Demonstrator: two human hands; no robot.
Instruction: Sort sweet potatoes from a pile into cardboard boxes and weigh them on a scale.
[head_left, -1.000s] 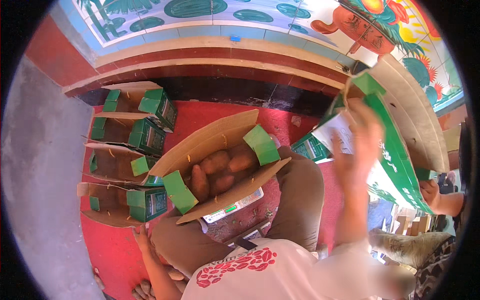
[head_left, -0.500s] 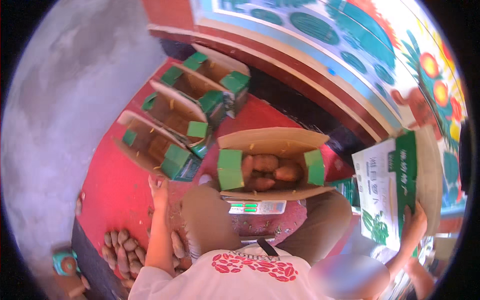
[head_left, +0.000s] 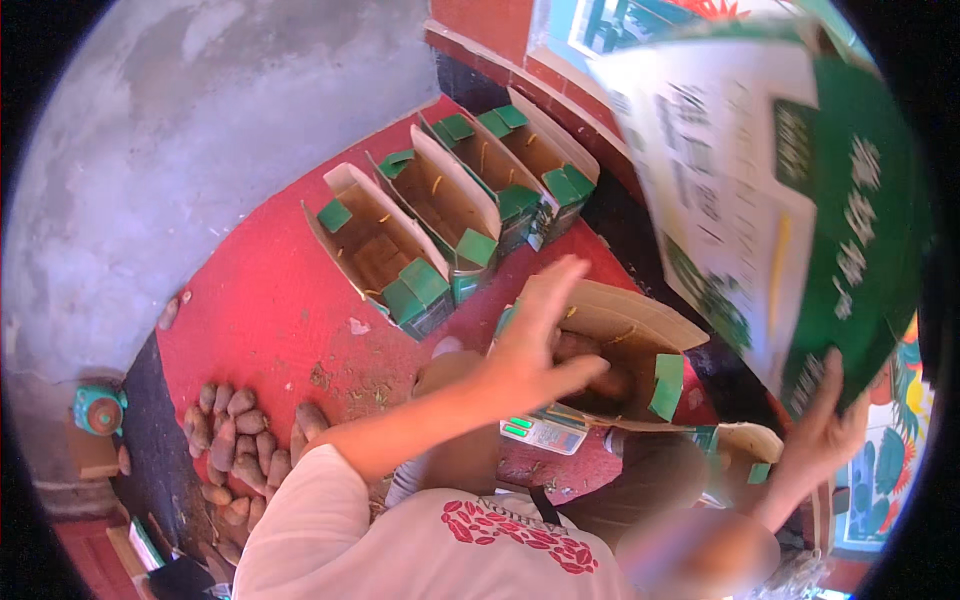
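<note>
My left hand (head_left: 540, 345) reaches across in front of me with its fingers spread, empty, over an open cardboard box (head_left: 660, 330). Inside that box lie sweet potatoes (head_left: 610, 383), partly hidden by the hand. The box sits by a scale (head_left: 550, 432) with green lit displays, between my knees. On the right, my right hand (head_left: 825, 430) grips the lower edge of a large green and white carton (head_left: 740, 200), raised and tilted. Whether this carton is folded flat cannot be made out.
Several open green boxes (head_left: 385, 240) stand in a row on the red mat (head_left: 270, 270), beyond my left arm. A pile of sweet potatoes (head_left: 240, 440) lies at the left. Another open box (head_left: 750, 440) is near my right knee. A teal round object (head_left: 98, 410) sits far left.
My left hand has swung from the mat on the left to above the box of sweet potatoes. The carton in my right hand has risen and come closer. The view has turned left.
</note>
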